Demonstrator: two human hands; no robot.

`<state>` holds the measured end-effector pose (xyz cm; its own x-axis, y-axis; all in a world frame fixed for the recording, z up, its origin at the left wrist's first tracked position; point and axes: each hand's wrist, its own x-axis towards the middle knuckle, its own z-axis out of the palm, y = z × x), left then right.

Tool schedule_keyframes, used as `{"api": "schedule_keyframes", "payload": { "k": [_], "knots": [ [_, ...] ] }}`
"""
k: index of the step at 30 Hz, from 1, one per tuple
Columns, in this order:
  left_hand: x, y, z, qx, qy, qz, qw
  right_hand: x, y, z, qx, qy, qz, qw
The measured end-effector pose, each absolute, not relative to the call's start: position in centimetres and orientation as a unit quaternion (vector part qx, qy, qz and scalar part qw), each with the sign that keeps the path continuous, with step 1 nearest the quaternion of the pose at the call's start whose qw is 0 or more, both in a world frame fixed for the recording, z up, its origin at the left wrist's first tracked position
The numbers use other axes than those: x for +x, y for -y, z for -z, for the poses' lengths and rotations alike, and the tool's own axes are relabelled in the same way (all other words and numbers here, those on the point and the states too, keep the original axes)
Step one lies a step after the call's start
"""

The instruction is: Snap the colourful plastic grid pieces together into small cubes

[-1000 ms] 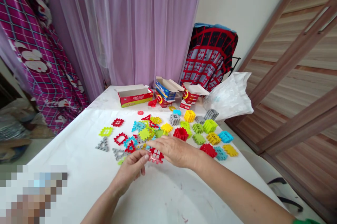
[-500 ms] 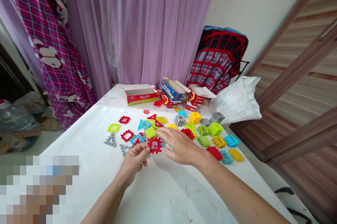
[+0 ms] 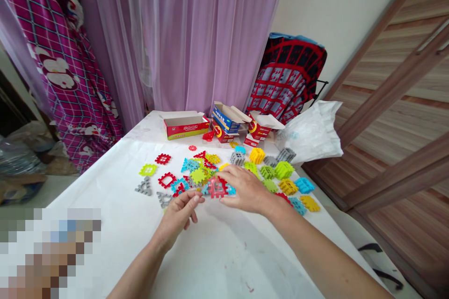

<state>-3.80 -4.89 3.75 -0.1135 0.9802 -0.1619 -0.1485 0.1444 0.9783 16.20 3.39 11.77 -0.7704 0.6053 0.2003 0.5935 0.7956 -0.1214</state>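
Note:
A red square window-shaped building piece with toothed edges (image 3: pixel 216 188) is in the grip of my right hand (image 3: pixel 247 190), slightly blurred, at the near side of the pile. My left hand (image 3: pixel 180 207) is just left of it, thumb and forefinger drawn together with nothing visible between them. Behind both hands lies a loose heap with a lime-green square piece (image 3: pixel 198 176) and blue pieces (image 3: pixel 190 164). Left of the heap are a red frame piece (image 3: pixel 166 180), a green window piece (image 3: pixel 148 170) and grey triangular pieces (image 3: pixel 143 186).
Stacked pieces sorted by colour, such as a lime-green stack (image 3: pixel 284 169) and a blue stack (image 3: pixel 304 185), stand on the right of the white table (image 3: pixel 210 261). Opened cardboard boxes (image 3: pixel 185 128) line the back, with a white plastic bag (image 3: pixel 312 133) at the right.
The red window piece has passed from my left hand's fingertips to my right hand, shifting right. My left fingers have let go. The view has turned slightly.

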Motion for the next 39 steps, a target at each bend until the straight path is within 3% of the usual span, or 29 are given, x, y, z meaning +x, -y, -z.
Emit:
{"api": "schedule_keyframes", "payload": {
  "k": [7, 12, 39],
  "knots": [
    [-3.9, 4.8, -3.6, 0.393, -0.562, -0.511, 0.519, 25.4, -11.5, -13.2, -0.387, 0.917, -0.094, 0.023],
    [-3.7, 4.7, -3.4, 0.392, -0.576, -0.504, 0.511, 26.4, -13.5, -11.9, -0.385, 0.915, -0.114, -0.034],
    [-4.0, 4.2, -3.0, 0.387, -0.600, -0.484, 0.506, 26.1, -13.5, -10.1, -0.344, 0.924, -0.165, -0.009]
  ]
}}
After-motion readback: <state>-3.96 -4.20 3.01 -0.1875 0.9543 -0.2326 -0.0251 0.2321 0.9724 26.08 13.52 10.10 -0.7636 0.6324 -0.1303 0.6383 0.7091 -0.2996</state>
